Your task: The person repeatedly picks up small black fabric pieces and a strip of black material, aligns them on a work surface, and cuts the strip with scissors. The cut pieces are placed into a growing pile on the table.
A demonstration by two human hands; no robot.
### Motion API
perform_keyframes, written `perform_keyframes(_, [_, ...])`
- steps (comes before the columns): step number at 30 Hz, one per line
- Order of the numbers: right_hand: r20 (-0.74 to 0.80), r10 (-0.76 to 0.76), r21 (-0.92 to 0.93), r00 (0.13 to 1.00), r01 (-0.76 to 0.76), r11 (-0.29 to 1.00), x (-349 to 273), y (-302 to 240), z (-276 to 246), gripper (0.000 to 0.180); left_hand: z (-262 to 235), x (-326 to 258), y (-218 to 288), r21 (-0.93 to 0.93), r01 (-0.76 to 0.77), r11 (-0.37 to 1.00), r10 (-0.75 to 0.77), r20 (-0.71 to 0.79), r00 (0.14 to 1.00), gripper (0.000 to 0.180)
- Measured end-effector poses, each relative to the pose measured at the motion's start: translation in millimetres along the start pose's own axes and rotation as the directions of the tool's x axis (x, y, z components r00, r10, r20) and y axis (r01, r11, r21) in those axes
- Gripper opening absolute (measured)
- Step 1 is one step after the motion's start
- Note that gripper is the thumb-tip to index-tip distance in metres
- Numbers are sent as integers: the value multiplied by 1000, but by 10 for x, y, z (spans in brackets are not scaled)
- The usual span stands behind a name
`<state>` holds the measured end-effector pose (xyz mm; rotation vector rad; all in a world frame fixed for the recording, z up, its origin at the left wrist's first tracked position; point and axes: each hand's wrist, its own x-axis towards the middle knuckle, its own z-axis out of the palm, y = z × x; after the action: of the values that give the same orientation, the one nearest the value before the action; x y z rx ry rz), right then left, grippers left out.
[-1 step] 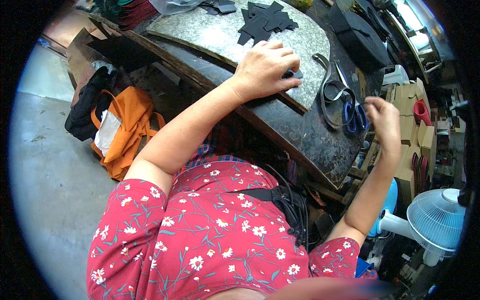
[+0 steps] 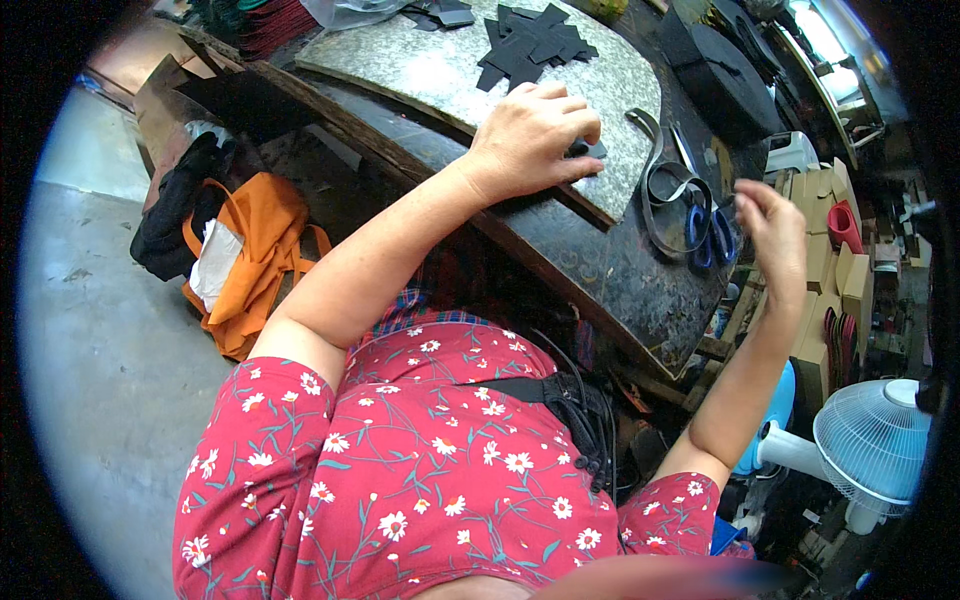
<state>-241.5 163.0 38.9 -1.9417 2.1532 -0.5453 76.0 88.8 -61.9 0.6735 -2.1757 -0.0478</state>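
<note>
An orange fabric bag [image 2: 262, 262] lies on the grey floor. The left hand [image 2: 530, 140] presses palm-down, fingers curled over a small dark flat cut piece [image 2: 588, 150] on the speckled stone slab [image 2: 440, 70]. Blue-handled scissors [image 2: 708, 225] lie on the dark workbench [image 2: 610, 270]. The right hand [image 2: 770, 235] hovers just beside them, loosely open, empty

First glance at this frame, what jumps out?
The left hand pressed flat on a small dark piece at the edge of the speckled stone slab, with a pile of dark cut pieces beyond it. The right hand hangs empty beside blue-handled scissors on the dark workbench. An orange bag lies on the floor, left.
</note>
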Motion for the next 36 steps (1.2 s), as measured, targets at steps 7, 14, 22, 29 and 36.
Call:
perform_keyframes(7, [49,-27,-228,998,37,973,440,-652,516,40,-23,-27,56,64,-11,998,8,47,999,28])
perform_keyframes(14, [-247,-228,-192,942,183,964,230,-668,928,24,-152,20,133,292,-186,938,134,189,973,23])
perform_keyframes(22, [-413,-190,254,891,313,915,280,-569,1081,19,-692,460,-916,481,-119,869,293,-303,907,15])
perform_keyframes(29, [-384,-150,470,911,333,817,389,-396,1140,15,-675,182,-1494,600,-195,776,-45,362,931,16])
perform_keyframes(36, [-428,-167,411,888,356,839,359,-440,1156,15,-518,253,-697,304,-12,953,42,-94,995,16])
